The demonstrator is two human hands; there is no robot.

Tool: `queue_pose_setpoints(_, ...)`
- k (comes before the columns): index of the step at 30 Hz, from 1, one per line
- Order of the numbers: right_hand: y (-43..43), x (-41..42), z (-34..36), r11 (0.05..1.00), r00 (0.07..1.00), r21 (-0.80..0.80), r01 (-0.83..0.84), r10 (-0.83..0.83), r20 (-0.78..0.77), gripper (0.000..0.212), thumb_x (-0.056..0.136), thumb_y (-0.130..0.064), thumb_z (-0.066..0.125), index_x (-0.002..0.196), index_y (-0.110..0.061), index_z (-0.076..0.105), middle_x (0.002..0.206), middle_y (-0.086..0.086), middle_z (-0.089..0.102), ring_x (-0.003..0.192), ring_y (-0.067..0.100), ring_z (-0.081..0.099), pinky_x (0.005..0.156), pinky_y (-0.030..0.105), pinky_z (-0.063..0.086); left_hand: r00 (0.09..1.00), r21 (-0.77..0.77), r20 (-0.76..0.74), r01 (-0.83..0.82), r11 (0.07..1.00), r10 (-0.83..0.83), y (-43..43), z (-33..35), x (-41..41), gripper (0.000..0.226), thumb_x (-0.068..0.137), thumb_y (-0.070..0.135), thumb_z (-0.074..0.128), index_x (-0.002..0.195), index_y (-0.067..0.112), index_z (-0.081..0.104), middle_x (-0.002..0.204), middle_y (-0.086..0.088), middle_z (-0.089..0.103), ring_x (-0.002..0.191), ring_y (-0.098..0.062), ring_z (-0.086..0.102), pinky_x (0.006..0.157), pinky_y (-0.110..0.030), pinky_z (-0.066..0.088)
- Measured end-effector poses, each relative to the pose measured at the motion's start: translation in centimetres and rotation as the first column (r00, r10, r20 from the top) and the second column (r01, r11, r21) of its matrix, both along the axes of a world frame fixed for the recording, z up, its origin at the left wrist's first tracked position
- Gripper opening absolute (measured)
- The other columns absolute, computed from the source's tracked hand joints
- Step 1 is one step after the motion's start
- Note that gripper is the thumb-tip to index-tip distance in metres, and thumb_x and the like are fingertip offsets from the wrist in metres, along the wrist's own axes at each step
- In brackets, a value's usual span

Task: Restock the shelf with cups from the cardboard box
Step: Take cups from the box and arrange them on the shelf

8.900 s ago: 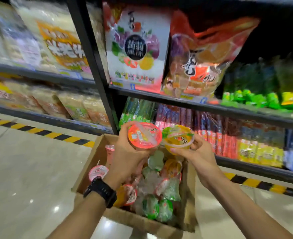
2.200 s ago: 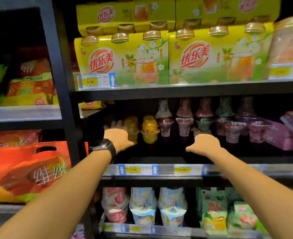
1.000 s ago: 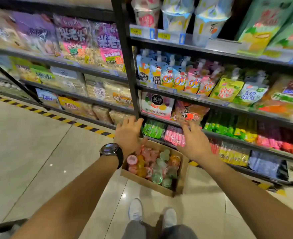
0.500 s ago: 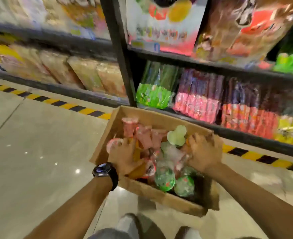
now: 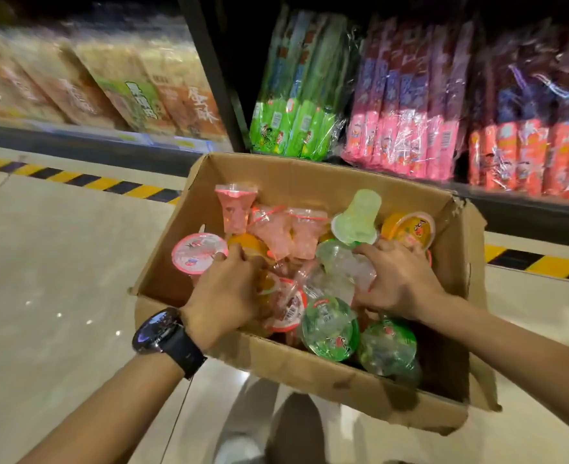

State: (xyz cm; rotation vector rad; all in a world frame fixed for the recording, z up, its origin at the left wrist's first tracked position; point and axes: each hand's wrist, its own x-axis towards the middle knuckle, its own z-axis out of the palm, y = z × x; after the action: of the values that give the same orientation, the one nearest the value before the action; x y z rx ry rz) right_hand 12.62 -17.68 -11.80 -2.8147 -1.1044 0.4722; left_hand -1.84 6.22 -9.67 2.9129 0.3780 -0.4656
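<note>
- Cups (image 5: pixel 330 326): sealed plastic jelly cups, jumbled inside open brown cardboard box (image 5: pixel 309 370) on the floor.
- Left hand (image 5: pixel 222 289): fingers curled round orange cup (image 5: pixel 247 244).
- Right hand (image 5: pixel 398 279): fingers clasp clear cup (image 5: pixel 340 266); lift both straight up, clear of neighbours.
- Dark metal shelf (image 5: pixel 510 209): just beyond the box.

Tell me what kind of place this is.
Probably a grocery or snack shop aisle: shelves packed with wrapped snack packs, hazard tape on the floor along them, and an open box of cups in front.
</note>
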Motion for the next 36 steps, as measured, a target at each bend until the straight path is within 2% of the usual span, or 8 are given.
queue_pose_setpoints(4, -0.1, 0.0, 1.4, 0.990, 0.997, 0.119, -0.076, 0.073, 0.026, 0.076, 0.063, -0.056, 0.075, 0.124, -0.020, 0.046, 0.113, 0.004, 0.037, 0.107, 0.024, 0.041, 0.082, 0.044, 0.048, 0.987, 0.065, 0.157, 0.013, 0.998, -0.023, -0.4, 0.6, 1.5, 0.074, 0.062, 0.064, 0.074, 0.125, 0.030, 0.054, 0.110, -0.004, 0.061, 0.097, -0.031, 0.058, 0.078, -0.039, 0.051)
queue_pose_setpoints(8, 0.4, 1.1, 2.6, 0.986, 0.988, 0.100, -0.133, 0.123, 0.097, 0.074, 0.053, -0.041, 0.086, 0.109, -0.015, 0.045, 0.117, 0.004, 0.029, 0.104, 0.023, 0.035, 0.078, 0.043, 0.050, 0.967, 0.071, 0.245, 0.057, 0.996, -0.072, -1.8, -0.3, 2.5, 0.082, 0.064, 0.061, 0.079, 0.132, 0.028, 0.049, 0.122, -0.003, 0.056, 0.096, -0.030, 0.061, 0.075, -0.040, 0.055)
queue_pose_setpoints(14, 1.4, 1.7, 2.1, 0.983, 0.973, -0.010, -0.184, 0.184, 0.141, 0.090, 0.065, -0.045, 0.078, 0.139, -0.026, 0.031, 0.123, 0.004, 0.043, 0.115, 0.025, 0.041, 0.089, 0.041, 0.041, 0.945, 0.017, 0.319, 0.067, 0.998, -0.069, -2.5, -1.6, 3.0, 0.077, 0.076, 0.074, 0.043, 0.134, 0.024, 0.050, 0.122, -0.007, 0.051, 0.107, -0.027, 0.054, 0.081, -0.042, 0.055)
queue_pose_setpoints(18, 1.6, 1.0, 0.8, 0.965, 0.995, 0.247, -0.089, 0.095, -0.012, 0.099, 0.059, -0.035, 0.082, 0.143, -0.024, 0.031, 0.128, 0.000, 0.038, 0.119, 0.020, 0.037, 0.092, 0.033, 0.044, 0.932, -0.103, 0.362, 0.038, 0.994, 0.002, -2.8, -2.1, 3.2, 0.070, 0.073, 0.064, 0.053, 0.129, 0.023, 0.057, 0.119, -0.008, 0.052, 0.106, -0.028, 0.054, 0.089, -0.041, 0.051)
queue_pose_setpoints(22, 1.4, 0.2, -1.5, 0.867, 0.973, 0.450, 0.213, -0.149, -0.174, 0.096, 0.055, -0.031, 0.086, 0.138, -0.021, 0.039, 0.122, -0.001, 0.034, 0.118, 0.019, 0.040, 0.098, 0.033, 0.043, 0.920, -0.212, 0.381, -0.015, 0.977, 0.097, -2.8, -2.7, 3.2, 0.069, 0.072, 0.052, 0.077, 0.130, 0.020, 0.058, 0.120, -0.008, 0.054, 0.111, -0.026, 0.054, 0.094, -0.037, 0.048)
queue_pose_setpoints(26, 1.6, 0.1, -2.3, 0.845, 0.979, 0.494, 0.204, -0.175, -0.106, 0.085, 0.060, -0.035, 0.082, 0.136, -0.023, 0.046, 0.115, -0.003, 0.037, 0.113, 0.019, 0.043, 0.090, 0.033, 0.045, 0.917, -0.279, 0.366, -0.058, 0.959, 0.162, -2.7, -2.8, 3.5, 0.070, 0.071, 0.056, 0.078, 0.129, 0.022, 0.059, 0.121, -0.003, 0.056, 0.105, -0.020, 0.058, 0.091, -0.032, 0.050)
queue_pose_setpoints(30, 2.5, 0.0, -1.8, 0.827, 0.992, 0.552, 0.108, -0.055, -0.111, 0.097, 0.065, -0.032, 0.082, 0.146, -0.026, 0.031, 0.136, -0.005, 0.045, 0.124, 0.016, 0.040, 0.096, 0.027, 0.038, 0.915, -0.363, 0.341, -0.083, 0.928, 0.215, -2.9, -3.0, 3.5, 0.070, 0.072, 0.057, 0.076, 0.131, 0.024, 0.057, 0.124, 0.000, 0.052, 0.105, -0.019, 0.061, 0.092, -0.035, 0.053)
queue_pose_setpoints(36, 3.5, -0.7, -2.5, 0.699, 0.924, 0.605, 0.382, -0.291, -0.248, 0.080, 0.058, -0.039, 0.087, 0.126, -0.021, 0.047, 0.118, -0.007, 0.043, 0.106, 0.009, 0.047, 0.085, 0.028, 0.047, 0.918, -0.447, 0.300, -0.106, 0.888, 0.260, -2.2, -3.1, 3.9, 0.070, 0.072, 0.053, 0.078, 0.133, 0.027, 0.056, 0.125, 0.004, 0.050, 0.110, -0.012, 0.056, 0.093, -0.023, 0.047)
